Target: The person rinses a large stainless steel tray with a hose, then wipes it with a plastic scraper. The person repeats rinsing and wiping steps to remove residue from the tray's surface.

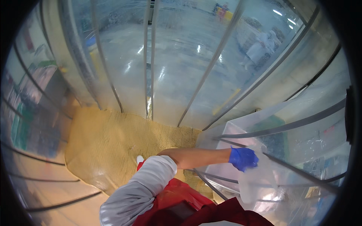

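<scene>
My left arm, in a white sleeve, reaches across to the right, and a blue glove covers the hand. My left hand (243,158) is closed, its fingers slightly blurred, beside a clear plastic curtain. From it hangs a pale, limp, whitish sheet (249,188), perhaps a cloth; its exact kind does not show. The sheet lies in front of or against the clear curtain (316,150); whether it touches is unclear. My right hand is out of view. Red clothing (184,197) covers my body below the arm.
Hazy clear curtains (173,67) with grey strips stand ahead and on both sides. Tan flooring (102,147) lies below, with a white shoe tip (140,159) on it. Pinkish-white bins (237,130) show at the right. Beyond the curtain is a person in white (260,47).
</scene>
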{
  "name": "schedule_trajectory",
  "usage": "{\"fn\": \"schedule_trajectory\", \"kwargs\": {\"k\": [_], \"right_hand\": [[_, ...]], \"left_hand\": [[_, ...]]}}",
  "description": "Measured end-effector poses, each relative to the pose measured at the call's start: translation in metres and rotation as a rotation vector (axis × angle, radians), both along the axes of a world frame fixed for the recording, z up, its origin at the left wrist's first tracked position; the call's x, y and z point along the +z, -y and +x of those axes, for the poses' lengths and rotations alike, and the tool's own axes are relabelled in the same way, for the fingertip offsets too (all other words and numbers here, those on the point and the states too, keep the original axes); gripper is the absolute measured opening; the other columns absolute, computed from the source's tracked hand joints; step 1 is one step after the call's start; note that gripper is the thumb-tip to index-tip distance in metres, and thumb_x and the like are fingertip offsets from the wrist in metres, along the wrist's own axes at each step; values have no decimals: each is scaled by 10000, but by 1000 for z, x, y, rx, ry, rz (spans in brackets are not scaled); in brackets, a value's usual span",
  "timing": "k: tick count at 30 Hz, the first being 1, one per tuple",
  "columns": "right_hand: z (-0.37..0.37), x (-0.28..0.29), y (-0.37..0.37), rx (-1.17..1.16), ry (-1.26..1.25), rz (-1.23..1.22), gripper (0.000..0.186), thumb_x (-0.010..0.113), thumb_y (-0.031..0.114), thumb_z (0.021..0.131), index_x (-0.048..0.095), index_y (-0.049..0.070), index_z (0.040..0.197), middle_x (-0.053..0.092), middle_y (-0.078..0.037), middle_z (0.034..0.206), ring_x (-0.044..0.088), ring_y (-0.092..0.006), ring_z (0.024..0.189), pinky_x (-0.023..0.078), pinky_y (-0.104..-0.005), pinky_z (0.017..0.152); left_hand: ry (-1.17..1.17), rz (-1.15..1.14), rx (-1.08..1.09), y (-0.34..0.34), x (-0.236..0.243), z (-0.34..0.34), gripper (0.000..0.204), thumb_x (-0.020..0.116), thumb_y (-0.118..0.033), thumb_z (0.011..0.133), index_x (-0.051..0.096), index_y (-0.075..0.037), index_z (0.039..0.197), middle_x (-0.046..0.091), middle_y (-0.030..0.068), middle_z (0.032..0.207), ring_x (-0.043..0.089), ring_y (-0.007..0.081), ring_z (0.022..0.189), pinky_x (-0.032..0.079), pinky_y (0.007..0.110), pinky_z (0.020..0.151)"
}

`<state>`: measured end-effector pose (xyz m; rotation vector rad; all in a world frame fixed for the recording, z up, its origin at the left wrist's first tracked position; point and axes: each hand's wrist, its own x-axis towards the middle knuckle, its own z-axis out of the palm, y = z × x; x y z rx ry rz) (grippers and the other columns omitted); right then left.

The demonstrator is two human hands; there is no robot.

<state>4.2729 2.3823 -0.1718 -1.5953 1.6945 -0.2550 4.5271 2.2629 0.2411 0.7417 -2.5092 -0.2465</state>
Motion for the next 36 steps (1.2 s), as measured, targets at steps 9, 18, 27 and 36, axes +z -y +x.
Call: {"fn": "schedule_trajectory", "kwargs": {"k": [9, 18, 27, 36], "right_hand": [[168, -34, 36, -14, 278, 470, 490, 651, 274, 870, 480, -27, 1217, 482, -210, 1120, 469, -295, 1032, 416, -394, 845], [280, -86, 69, -124, 441, 672, 367, 650, 235, 873, 577, -30, 1117, 618, -167, 961, 612, -240, 872, 514, -345, 723], [331, -181, 193, -222, 663, 497, 255, 632, 214, 883, 640, 14, 1040, 667, -109, 854, 640, -208, 742, 514, -338, 634], [466, -75, 371, -318, 648, 741, 319, 545, 323, 919, 612, 105, 1143, 659, -101, 991, 616, -208, 884, 487, -376, 708]], "left_hand": [[-274, 63, 797, 1, -135, 337, 227, 612, -130, 708, 609, -54, 922, 590, 149, 898, 600, 327, 854, 488, 434, 753], [-123, -214, 1151, 96, -68, 537, 258, 638, -114, 630, 593, -78, 882, 535, 121, 868, 547, 293, 871, 429, 414, 768], [-333, -316, 1074, 273, -87, 590, 222, 610, -56, 554, 566, -27, 769, 510, 146, 797, 517, 344, 818, 427, 433, 733], [-281, -383, 1139, 385, -69, 712, 182, 603, -49, 570, 567, -21, 745, 491, 128, 764, 502, 332, 779, 423, 427, 712]]}}
